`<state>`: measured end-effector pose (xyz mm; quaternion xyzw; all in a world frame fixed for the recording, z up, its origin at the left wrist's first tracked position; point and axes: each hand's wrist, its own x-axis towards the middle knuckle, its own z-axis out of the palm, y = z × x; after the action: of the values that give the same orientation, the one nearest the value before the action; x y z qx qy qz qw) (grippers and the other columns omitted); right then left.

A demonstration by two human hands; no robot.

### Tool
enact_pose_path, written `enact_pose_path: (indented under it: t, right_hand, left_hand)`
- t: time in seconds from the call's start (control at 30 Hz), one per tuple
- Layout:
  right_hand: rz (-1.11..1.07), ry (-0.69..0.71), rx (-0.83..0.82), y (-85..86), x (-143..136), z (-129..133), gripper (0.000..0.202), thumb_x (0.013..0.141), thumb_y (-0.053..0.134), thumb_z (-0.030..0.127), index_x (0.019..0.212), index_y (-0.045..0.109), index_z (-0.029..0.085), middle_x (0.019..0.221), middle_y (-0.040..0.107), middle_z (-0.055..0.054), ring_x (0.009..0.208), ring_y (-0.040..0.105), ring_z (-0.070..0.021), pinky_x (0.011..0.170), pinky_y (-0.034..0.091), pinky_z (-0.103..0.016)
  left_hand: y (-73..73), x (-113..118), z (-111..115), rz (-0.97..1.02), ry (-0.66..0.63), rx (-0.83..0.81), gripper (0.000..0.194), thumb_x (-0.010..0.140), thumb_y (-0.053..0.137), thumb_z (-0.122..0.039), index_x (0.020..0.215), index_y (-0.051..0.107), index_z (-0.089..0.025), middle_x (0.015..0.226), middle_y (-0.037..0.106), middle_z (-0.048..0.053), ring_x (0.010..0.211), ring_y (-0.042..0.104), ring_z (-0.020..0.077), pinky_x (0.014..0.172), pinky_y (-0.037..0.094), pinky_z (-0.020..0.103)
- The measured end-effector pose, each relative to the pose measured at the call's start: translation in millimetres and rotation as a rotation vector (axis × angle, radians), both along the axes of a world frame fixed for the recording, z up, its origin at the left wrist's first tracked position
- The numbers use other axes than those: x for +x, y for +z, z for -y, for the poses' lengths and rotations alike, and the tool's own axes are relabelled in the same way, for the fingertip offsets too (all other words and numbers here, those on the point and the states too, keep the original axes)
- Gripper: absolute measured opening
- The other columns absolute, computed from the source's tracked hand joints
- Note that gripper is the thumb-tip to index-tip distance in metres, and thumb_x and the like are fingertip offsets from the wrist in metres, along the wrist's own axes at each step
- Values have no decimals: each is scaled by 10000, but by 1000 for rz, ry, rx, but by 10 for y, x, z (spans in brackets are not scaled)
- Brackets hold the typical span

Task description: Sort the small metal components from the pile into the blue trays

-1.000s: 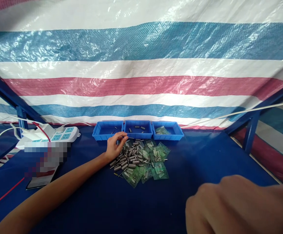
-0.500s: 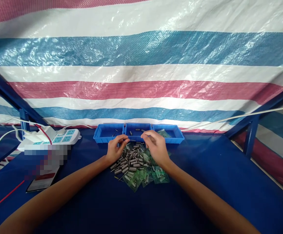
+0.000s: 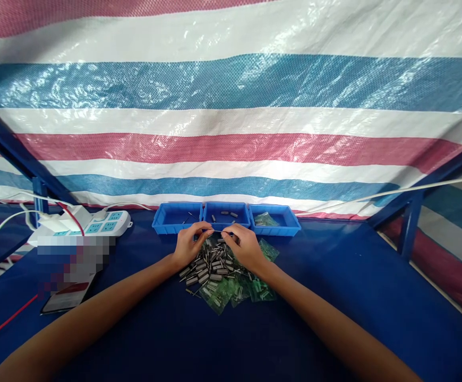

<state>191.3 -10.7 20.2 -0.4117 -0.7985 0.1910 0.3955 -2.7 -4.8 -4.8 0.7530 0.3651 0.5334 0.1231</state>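
Note:
Above a heap of small metal parts (image 3: 211, 265), my left hand (image 3: 187, 246) is closed in a pinch on a thin metal pin (image 3: 217, 231). Facing it, my right hand (image 3: 247, 248) is also closed, thumb and finger together at the pin's other end. Whether it grips the pin itself or some small piece there is hidden by the fingers. The heap mixes thick grey cylinders with thin pins. Small green-tinted clear bags (image 3: 217, 294) with metal parts inside lie along its front and right, partly under my right hand.
Behind the hands stand three joined blue bins: the left bin (image 3: 177, 228) holds thin pins, the middle bin (image 3: 227, 207) several cylinders, the right bin (image 3: 276, 228) a bag. A power strip (image 3: 107, 225) with cables and a phone (image 3: 66, 300) lie left. Striped sheeting (image 3: 231, 148) hangs behind.
My right hand has moved left and slightly down, so its fingertips now come close to my left hand's at the pin. My left hand has barely moved.

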Motion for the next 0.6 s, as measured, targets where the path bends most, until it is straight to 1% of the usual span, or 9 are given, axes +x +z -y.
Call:
enact_pose_path:
  t: [0.1,0.23,0.37,0.47,0.53,0.6]
  right_hand:
    - [70,23,29,8,6,14,232,938,436,261,814,610,171,740,569,-32,610,502,-130,583,356,-247]
    - [154,98,82,35,-2,58,262,946,412,248,794,610,165,720,559,-35,607,486,-127,573,342,-241]
    - [193,139,94,59,-32,103,236,934,430,234,808,616,164,753,574,-34,577,479,-110,564,337,-237]
    - [214,156,93,81,-62,136,231,920,445,220,767,609,165,735,567,-30,569,476,-112,566,339,-243]
    - [226,166,93,99,-80,157,230,909,459,210,732,598,165,717,560,-27,567,472,-114,561,335,-247]
    - [230,173,90,118,-93,175,230,904,464,205,716,589,167,708,555,-26,570,472,-117,558,332,-249]
  left_hand:
    - [8,0,1,-6,-7,-3,121,864,598,-231,964,605,-163,896,684,44,702,655,119,663,518,210]
    - [35,-3,13,-3,-25,-37,121,882,570,-249,957,605,-161,902,689,47,708,658,123,660,514,213]
    - [41,-10,19,-9,-60,-74,214,898,543,-263,1093,570,-180,939,706,52,569,609,92,564,494,201]
    - [50,-15,19,-35,-69,-90,306,899,541,-272,1194,530,-191,988,708,63,503,555,76,528,480,201]
    - [68,-17,22,-65,-65,-98,323,900,540,-287,1208,530,-190,1007,704,69,508,548,77,542,486,206]
    - [90,-18,26,-96,-55,-101,289,905,527,-306,1165,569,-186,998,705,69,531,561,85,574,497,215]
